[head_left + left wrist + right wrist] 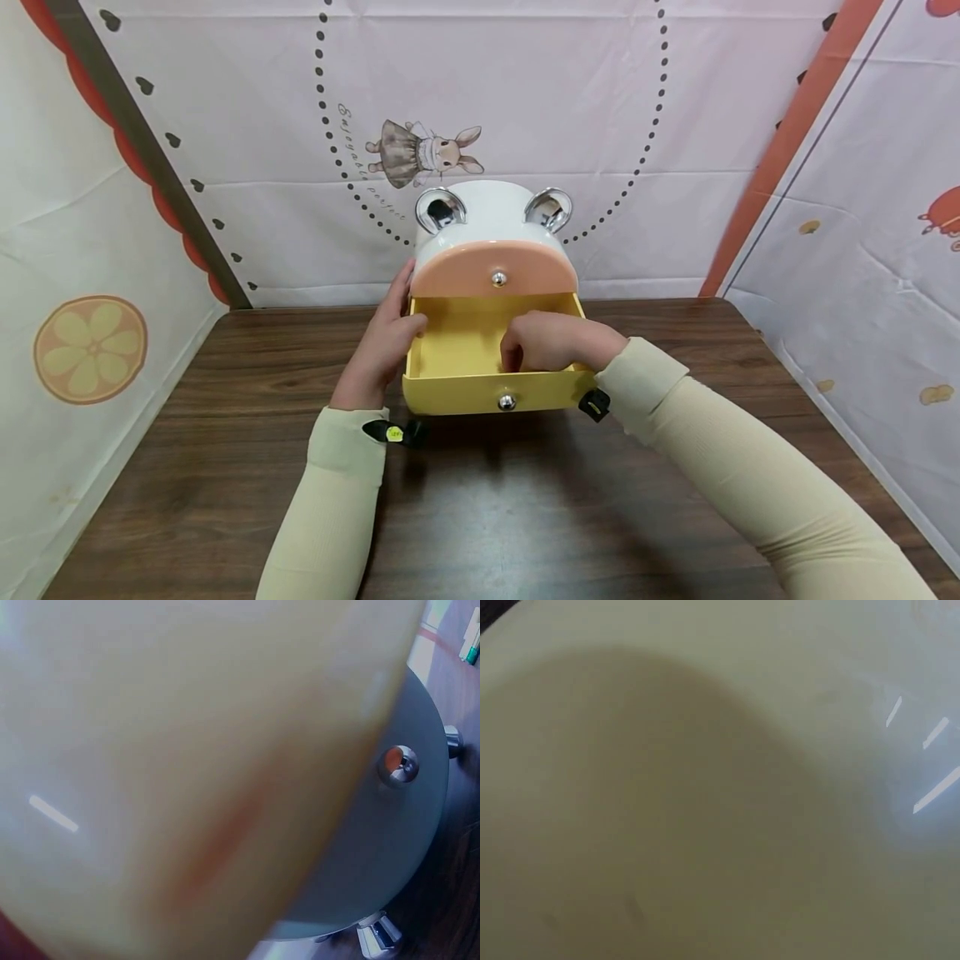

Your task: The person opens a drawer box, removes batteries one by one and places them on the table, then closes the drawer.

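Observation:
A white storage box (495, 212) with rounded top and two shiny silver ears stands at the table's back. Its yellow drawer (457, 393) is pulled out below a closed peach drawer (480, 262). My left hand (386, 333) lies along the box's left side, fingers extended, thumb at the drawer's left rim. Inside the drawer, my right hand (551, 340) reaches down with curled fingers; its fingertips and anything between them are hidden. In the left wrist view, a grey-green lower front (375, 840) with a silver knob shows. A blurred pale surface (705, 825) fills the right wrist view.
The box stands on a dark brown wooden table (480, 517). Printed cloth (570, 92) hangs behind and at both sides. A small white item with a green end (471, 649) lies at the upper right of the left wrist view. Silver feet (377, 937) support the box.

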`<state>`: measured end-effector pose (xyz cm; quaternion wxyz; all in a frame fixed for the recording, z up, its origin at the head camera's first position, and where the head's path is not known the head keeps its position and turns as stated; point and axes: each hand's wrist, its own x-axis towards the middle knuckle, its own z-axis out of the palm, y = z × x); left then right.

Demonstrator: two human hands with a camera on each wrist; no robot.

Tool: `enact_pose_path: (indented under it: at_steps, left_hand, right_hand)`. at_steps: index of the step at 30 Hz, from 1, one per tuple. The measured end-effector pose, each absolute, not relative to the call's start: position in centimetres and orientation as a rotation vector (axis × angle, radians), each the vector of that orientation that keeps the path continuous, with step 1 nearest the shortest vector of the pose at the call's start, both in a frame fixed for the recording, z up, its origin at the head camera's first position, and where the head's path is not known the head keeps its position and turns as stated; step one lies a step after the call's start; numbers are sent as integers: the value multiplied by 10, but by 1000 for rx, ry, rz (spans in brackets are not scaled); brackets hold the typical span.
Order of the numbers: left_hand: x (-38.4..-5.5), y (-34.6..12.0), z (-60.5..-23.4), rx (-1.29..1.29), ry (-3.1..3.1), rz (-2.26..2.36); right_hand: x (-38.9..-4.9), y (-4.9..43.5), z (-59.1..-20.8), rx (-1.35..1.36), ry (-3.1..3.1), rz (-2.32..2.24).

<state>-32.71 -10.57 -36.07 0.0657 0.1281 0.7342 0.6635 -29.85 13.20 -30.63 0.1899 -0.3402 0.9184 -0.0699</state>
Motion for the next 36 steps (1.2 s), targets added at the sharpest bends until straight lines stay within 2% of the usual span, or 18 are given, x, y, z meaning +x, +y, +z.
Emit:
enact_pose_path:
  at_steps: [9,19,28,36]
  left_hand:
    - [-328,-105,-362,385,2198,2019]
    - [-327,-106,-361,380,2211,2002]
    - [-328,-105,-360,403,2234,1999]
    - [-326,-105,-359,437,2248,2008]
  right_hand:
    - [-299,134,-310,-1008,2645,-200]
    - [-300,143,-311,-928,2727,-333]
    - [-296,155,-294,-1004,2741,-504]
    - [-290,167,-285,-907,2721,-643]
